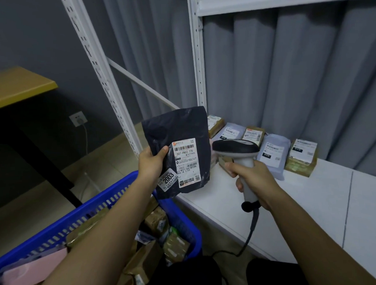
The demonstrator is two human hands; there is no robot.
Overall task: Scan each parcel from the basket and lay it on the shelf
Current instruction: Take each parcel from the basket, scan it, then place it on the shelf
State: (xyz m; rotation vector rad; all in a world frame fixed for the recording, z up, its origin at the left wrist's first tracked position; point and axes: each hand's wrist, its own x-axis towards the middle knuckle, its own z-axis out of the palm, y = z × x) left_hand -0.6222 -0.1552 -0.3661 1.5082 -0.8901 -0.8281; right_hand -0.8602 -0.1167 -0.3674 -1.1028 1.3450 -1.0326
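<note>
My left hand [151, 162] grips a black plastic parcel [176, 130] by its left edge, held upright above the basket with its white label facing me. My right hand [252, 180] holds a grey and black barcode scanner [236, 148] by the handle, its head just right of the parcel's label. The blue basket [112, 198] sits below at the lower left, with several brown and pink parcels in it. On the white shelf [312, 202], several scanned parcels [272, 152] lie in a row at the back.
White shelf uprights [198, 56] rise behind the parcel. A grey curtain hangs behind the shelf. A yellow-topped table [16, 86] stands at the left by a wall socket [78, 118]. The scanner's cable [248, 236] drops off the shelf's front edge.
</note>
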